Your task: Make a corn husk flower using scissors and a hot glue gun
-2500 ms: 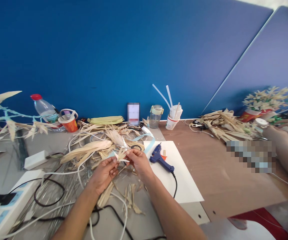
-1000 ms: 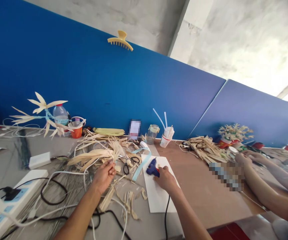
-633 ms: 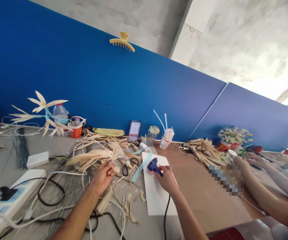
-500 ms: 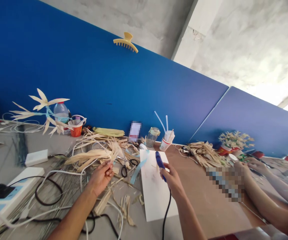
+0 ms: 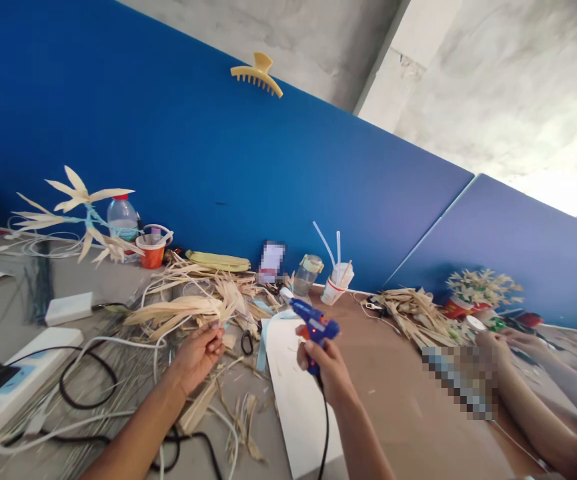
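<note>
My right hand (image 5: 324, 363) is wrapped round the handle of a blue glue gun (image 5: 313, 320), its nozzle pointing left and a small red light glowing on it. A black cord hangs from the handle. Left of it, my left hand (image 5: 202, 353) is closed in a pinch at the base of a pale corn husk flower (image 5: 228, 293), which fans up above the fingertips; its stem is mostly hidden by the fingers. A white sheet (image 5: 295, 393) lies under the glue gun, with a light-blue ribbon (image 5: 262, 347) at its left edge.
Loose corn husks (image 5: 178, 310), scissors (image 5: 247, 343), wires and cables crowd the left side. A power strip (image 5: 23, 373) sits at the near left. At the back stand a jar (image 5: 308, 275) and a cup with glue sticks (image 5: 335, 287). Another person's hands (image 5: 493, 343) work at right.
The glue gun has turned from upright to pointing left, with my right hand shifting slightly left. My left hand keeps its pinch. The view has shifted slightly, and the white sheet appears further left.
</note>
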Demonstrator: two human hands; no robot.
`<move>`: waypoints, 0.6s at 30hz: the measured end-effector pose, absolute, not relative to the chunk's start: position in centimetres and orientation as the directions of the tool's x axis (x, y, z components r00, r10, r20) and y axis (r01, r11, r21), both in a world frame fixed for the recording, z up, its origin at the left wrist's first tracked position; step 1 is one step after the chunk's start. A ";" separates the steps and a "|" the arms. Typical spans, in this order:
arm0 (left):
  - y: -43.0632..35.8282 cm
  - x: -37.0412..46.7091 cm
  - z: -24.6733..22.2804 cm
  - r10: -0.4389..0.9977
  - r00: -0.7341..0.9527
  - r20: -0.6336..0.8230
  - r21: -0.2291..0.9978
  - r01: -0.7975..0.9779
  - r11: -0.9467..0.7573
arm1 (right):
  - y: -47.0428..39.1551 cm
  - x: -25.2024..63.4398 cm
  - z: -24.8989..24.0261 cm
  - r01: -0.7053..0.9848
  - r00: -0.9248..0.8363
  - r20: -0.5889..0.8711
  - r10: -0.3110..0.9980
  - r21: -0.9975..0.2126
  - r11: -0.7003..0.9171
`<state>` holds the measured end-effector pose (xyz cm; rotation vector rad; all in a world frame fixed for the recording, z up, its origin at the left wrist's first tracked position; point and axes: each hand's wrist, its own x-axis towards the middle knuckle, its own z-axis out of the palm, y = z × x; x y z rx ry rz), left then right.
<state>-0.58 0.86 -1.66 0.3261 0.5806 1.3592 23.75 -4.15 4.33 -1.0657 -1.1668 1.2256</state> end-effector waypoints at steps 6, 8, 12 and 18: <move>0.9 -1.0 -1.8 0.977 0.076 -0.199 0.541 -0.823 0.174 | -4.1 19.7 1.2 0.068 -0.155 0.106 0.982 -0.991 0.118; 0.9 -1.0 -1.8 0.977 0.078 -0.200 0.547 -0.818 0.177 | -3.9 19.2 0.2 0.101 -0.169 0.141 0.975 -0.982 0.160; 0.9 -0.8 -1.8 0.977 0.080 -0.196 0.571 -0.801 0.180 | -3.8 18.9 -0.9 0.117 -0.217 0.166 0.962 -0.974 0.195; 0.8 -0.5 -1.6 0.977 0.088 -0.196 0.594 -0.781 0.190 | -3.8 18.8 -1.5 0.134 -0.276 0.177 0.945 -0.966 0.220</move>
